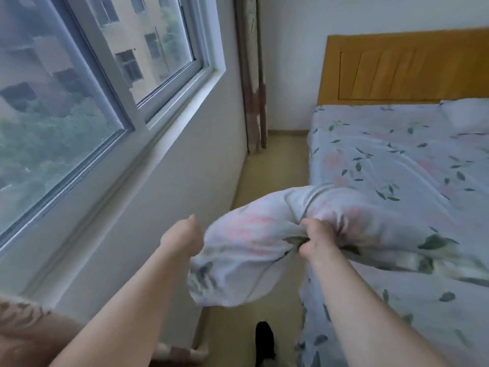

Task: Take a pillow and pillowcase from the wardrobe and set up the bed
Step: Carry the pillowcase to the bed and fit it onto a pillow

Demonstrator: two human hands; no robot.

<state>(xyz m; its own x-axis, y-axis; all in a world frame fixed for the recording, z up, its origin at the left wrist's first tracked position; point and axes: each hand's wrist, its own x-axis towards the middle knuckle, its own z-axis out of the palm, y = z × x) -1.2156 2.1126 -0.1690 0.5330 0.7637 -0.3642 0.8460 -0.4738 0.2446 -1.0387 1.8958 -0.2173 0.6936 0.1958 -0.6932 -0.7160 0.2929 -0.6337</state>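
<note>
Pillowcase (246, 234) fabric is bunched in the right hand (317, 241); the left hand (182, 238) is half hidden, grip unclear.

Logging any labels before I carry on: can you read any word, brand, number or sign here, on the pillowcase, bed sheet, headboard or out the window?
No readable text anywhere in this view.
Pale floral-print pillowcase, in the right hand's grip: flowers and leaves only, no tag showing.
Matching floral bed sheet: print only.
Orange-brown wooden headboard: plain.
Beige buildings beyond the white-framed window: no signs legible.
</note>
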